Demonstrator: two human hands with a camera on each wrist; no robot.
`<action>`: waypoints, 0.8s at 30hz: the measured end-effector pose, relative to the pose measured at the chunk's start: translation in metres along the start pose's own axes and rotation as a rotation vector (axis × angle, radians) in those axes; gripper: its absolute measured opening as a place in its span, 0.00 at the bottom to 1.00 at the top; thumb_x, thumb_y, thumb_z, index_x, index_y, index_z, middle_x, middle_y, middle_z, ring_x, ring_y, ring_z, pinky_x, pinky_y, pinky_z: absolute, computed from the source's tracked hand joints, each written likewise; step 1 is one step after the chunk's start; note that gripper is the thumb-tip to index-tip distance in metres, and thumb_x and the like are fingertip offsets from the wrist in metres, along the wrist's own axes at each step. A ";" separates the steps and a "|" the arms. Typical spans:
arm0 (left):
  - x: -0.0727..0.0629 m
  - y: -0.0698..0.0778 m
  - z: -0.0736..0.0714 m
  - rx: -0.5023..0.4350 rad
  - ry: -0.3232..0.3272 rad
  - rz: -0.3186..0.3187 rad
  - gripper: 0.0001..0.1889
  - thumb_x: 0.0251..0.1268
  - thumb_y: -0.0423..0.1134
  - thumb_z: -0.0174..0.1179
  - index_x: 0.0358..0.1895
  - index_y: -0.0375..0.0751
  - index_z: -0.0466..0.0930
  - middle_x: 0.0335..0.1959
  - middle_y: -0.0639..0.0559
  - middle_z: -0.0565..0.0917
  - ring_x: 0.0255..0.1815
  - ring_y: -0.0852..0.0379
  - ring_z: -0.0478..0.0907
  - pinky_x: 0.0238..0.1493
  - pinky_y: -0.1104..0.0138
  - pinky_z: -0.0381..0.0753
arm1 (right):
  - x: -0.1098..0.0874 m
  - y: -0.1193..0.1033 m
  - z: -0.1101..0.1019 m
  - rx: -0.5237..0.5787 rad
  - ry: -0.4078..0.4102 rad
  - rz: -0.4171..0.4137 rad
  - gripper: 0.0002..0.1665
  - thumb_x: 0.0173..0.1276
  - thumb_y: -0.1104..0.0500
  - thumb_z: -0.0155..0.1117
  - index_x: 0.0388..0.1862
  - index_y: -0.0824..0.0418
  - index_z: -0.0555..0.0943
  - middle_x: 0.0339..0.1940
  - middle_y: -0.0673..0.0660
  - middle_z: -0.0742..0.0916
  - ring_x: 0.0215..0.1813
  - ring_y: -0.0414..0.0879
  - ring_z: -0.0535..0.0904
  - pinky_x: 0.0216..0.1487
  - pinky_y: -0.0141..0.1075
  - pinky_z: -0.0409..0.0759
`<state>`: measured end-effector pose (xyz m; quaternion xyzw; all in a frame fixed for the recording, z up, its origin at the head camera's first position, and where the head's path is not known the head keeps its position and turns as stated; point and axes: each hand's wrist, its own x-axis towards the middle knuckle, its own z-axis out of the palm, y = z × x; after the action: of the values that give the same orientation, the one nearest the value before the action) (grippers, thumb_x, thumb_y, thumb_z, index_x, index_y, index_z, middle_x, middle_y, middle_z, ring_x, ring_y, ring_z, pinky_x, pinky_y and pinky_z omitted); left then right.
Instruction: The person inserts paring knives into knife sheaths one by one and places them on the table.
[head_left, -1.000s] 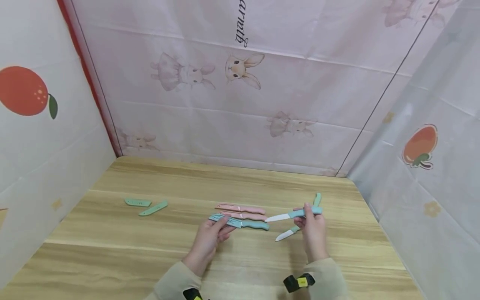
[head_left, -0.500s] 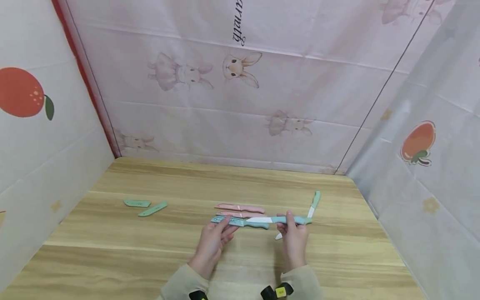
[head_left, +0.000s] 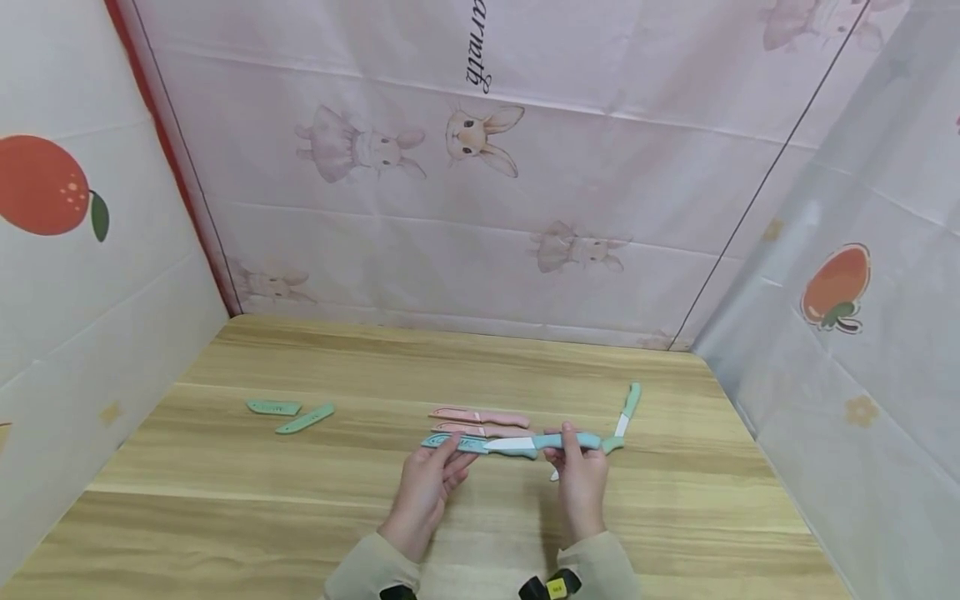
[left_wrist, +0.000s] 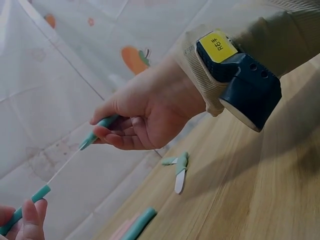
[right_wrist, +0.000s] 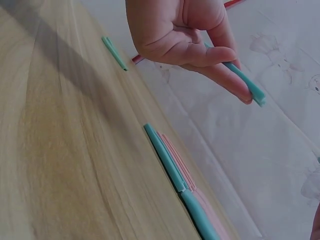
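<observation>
In the head view my left hand (head_left: pixel 422 492) pinches a blue blade sheath (head_left: pixel 472 444) above the table. My right hand (head_left: pixel 585 483) grips a paring knife by its blue handle (head_left: pixel 583 441). Its white blade (head_left: pixel 510 444) points left, the tip at the sheath's mouth. The left wrist view shows blade and sheath (left_wrist: pixel 41 193) in line; how far the tip is in, I cannot tell. Below lies a sheathed blue knife (right_wrist: pixel 170 155), beside two sheathed pink knives (head_left: pixel 504 418).
Two bare green-handled knives (head_left: pixel 632 402) lie crossed at the right, one partly hidden by my right hand. Two green sheaths (head_left: pixel 305 418) lie at the left on the wooden table (head_left: pixel 225 500). Printed cloth walls (head_left: pixel 375 250) enclose the back and sides.
My right hand has moved left with the blue-handled knife, bringing its tip to the sheath. My left hand has shifted slightly right, still holding the sheath.
</observation>
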<state>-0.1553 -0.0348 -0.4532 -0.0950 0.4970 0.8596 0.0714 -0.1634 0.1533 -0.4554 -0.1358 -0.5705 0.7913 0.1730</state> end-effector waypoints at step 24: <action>0.000 -0.003 0.006 -0.037 0.097 0.057 0.17 0.69 0.35 0.52 0.51 0.21 0.68 0.35 0.42 0.85 0.33 0.60 0.84 0.27 0.76 0.81 | -0.002 0.012 0.004 0.000 -0.023 0.042 0.17 0.72 0.55 0.53 0.34 0.69 0.76 0.34 0.61 0.86 0.25 0.37 0.78 0.32 0.28 0.81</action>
<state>-0.1551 -0.0284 -0.4524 -0.1237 0.4864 0.8647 0.0212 -0.1646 0.1454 -0.4659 -0.1385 -0.5694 0.7964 0.1498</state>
